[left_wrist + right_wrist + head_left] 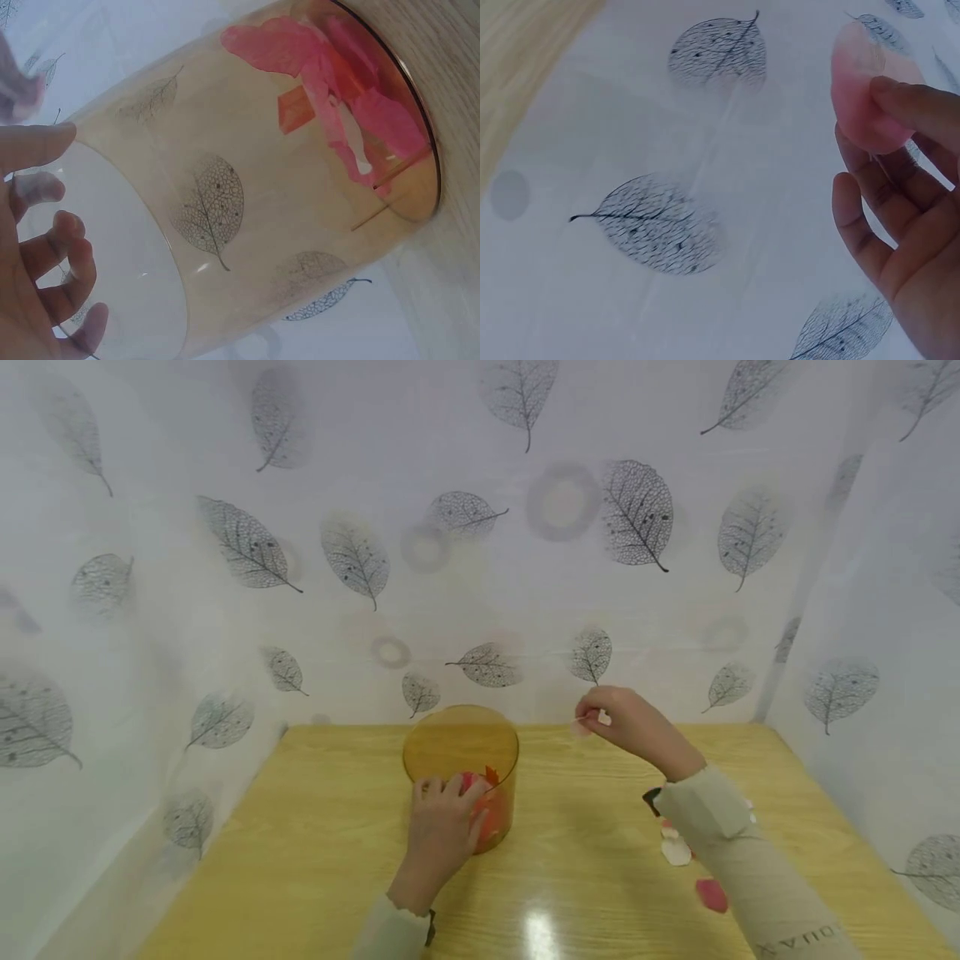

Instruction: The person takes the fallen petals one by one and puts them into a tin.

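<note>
Right hand pinches a thin pink petal; slackening could drop it on the worktop. Left hand curls loosely at the container's near side, grip unclear.

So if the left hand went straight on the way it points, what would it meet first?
Probably the amber container, which lies right at the left hand, though whether they already touch is unclear.
</note>
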Motion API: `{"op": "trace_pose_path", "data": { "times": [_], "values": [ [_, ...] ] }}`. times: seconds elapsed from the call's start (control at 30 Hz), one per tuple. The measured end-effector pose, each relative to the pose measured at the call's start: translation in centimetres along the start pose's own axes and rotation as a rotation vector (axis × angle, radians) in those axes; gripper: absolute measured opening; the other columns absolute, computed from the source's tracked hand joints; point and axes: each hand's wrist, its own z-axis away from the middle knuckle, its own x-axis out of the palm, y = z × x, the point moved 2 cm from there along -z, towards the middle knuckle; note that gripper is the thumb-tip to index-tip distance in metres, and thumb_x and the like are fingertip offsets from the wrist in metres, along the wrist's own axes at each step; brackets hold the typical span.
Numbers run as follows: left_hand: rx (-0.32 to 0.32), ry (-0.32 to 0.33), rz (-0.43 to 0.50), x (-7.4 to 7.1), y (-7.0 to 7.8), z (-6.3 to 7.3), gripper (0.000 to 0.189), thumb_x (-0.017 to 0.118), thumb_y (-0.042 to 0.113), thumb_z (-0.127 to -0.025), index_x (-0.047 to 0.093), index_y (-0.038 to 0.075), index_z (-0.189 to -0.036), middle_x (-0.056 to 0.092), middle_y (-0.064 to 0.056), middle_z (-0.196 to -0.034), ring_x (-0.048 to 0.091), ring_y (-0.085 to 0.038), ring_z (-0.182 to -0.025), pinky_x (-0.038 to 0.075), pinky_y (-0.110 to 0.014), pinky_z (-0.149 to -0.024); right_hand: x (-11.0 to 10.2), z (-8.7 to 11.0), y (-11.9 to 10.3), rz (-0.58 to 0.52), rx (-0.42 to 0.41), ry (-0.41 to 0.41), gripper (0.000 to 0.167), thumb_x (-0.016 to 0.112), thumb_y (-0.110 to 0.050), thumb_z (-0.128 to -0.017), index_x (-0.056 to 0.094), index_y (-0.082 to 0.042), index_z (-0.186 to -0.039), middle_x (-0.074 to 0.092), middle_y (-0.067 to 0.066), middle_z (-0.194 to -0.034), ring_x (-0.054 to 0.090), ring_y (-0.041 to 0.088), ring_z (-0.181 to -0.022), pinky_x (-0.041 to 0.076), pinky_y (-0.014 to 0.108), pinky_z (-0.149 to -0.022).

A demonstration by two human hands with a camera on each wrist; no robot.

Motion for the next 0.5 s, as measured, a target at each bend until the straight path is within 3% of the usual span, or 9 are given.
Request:
{"op": "trace_pose_path", "data": {
  "times": [0.2, 0.5],
  "values": [
    [-0.005, -0.013, -0.024, 0.0, -0.1, -0.1, 0.034, 0.078, 0.034, -0.072, 0.059, 0.027, -0.099, 0.063, 0.001, -0.086, 0.054, -0.021, -0.075, 0.042, -0.041, -0.079, 0.4, -5.2, -3.5, -0.018, -0.115, 0.017, 0.008, 0.071, -0.005, -0.08, 0.067, -0.01, -0.086, 0.065, 0.001, -0.082, 0.059, 0.013, -0.075, 0.051, 0.031, -0.071],
    [-0.014, -0.037, -0.038, 0.0, -0.1, -0.1, 0.032, 0.076, 0.037, -0.074, 0.058, 0.028, -0.099, 0.062, 0.0, -0.087, 0.055, -0.022, -0.077, 0.043, -0.042, -0.08, 4.3, -9.5, -7.3, -0.031, -0.208, -0.111, 0.002, 0.067, -0.011, -0.085, 0.069, -0.009, -0.085, 0.066, 0.002, -0.083, 0.057, 0.013, -0.074, 0.051, 0.027, -0.073]
  ]
}}
